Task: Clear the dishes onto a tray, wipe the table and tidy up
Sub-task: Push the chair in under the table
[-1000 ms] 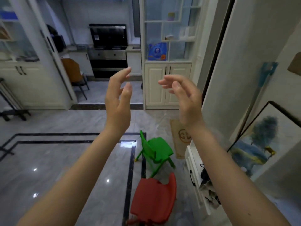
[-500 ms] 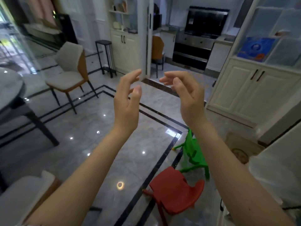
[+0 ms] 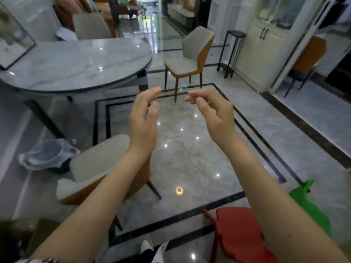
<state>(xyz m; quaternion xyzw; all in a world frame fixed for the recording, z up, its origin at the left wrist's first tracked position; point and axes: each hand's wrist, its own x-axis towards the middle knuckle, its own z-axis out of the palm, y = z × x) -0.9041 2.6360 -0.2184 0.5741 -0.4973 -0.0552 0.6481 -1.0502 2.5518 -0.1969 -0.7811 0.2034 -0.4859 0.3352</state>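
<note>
My left hand (image 3: 143,118) and my right hand (image 3: 214,112) are raised in front of me at chest height, palms turned toward each other, fingers apart and slightly curled, holding nothing. A grey marble dining table (image 3: 76,61) with a rounded end stands at the upper left, well beyond both hands. No dishes or tray show on the part of its top that I can see. A framed picture (image 3: 11,38) leans at the table's far left.
A cream and orange chair (image 3: 98,168) stands just below my left forearm, another (image 3: 191,56) beyond my hands, a third (image 3: 91,25) behind the table. A bag-lined bin (image 3: 47,154) sits under the table edge. Small red (image 3: 239,238) and green (image 3: 311,205) plastic chairs lie lower right.
The view has swung left, from the kitchen doorway and cabinets to the dining table and chairs. Both hands stay raised and empty in the same pose.
</note>
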